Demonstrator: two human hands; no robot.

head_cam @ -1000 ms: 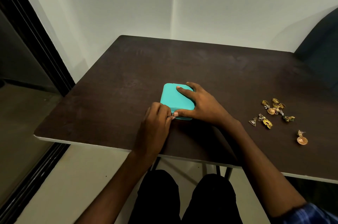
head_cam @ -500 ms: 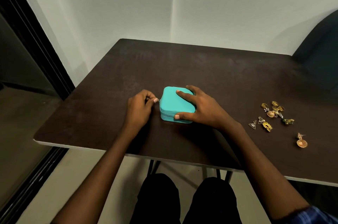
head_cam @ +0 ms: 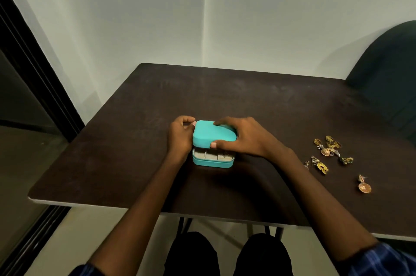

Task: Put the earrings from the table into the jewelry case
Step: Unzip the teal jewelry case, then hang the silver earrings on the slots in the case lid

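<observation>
- On the dark bench, the teal jewelry case sits partly open.
- Right hand grips its lid; left hand curls against its left side.
- Earrings lie well right.

Both hands are crowding the jewelry case; lid is leaving approx. a narrow front gap. Tabletop btwn case & earrings is lying open.
</observation>
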